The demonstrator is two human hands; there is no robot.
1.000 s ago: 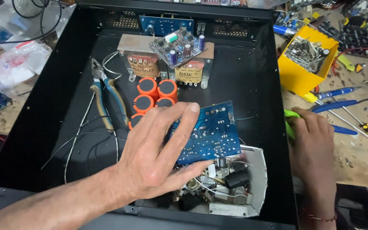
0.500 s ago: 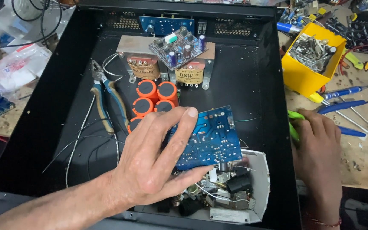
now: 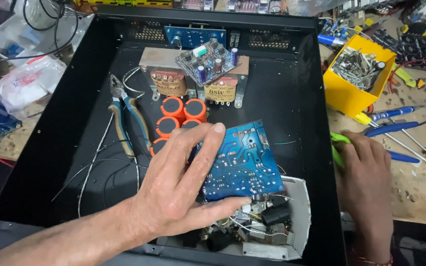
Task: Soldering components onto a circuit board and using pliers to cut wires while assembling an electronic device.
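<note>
Little has shifted: left hand [image 3: 181, 189] still lies spread, fingers pressing the blue circuit board [image 3: 242, 165] inside the black chassis [image 3: 65, 123]. Orange capacitors [image 3: 178, 118] and pliers [image 3: 126, 116] crowd alongside. Right hand [image 3: 366, 175] curls around a green tool [image 3: 337, 148] beside the screwdrivers [image 3: 395, 128].

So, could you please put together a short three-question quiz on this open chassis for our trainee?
1. True or false: the left hand rests on the blue circuit board.
2. Which tool lies inside the black chassis, left of the orange capacitors? A) hammer B) pliers C) saw
3. Fill in: the yellow bin of metal parts sits on the ____ side of the chassis.

Key: 1 true; 2 B; 3 right. The right hand touches a green tool.
</note>
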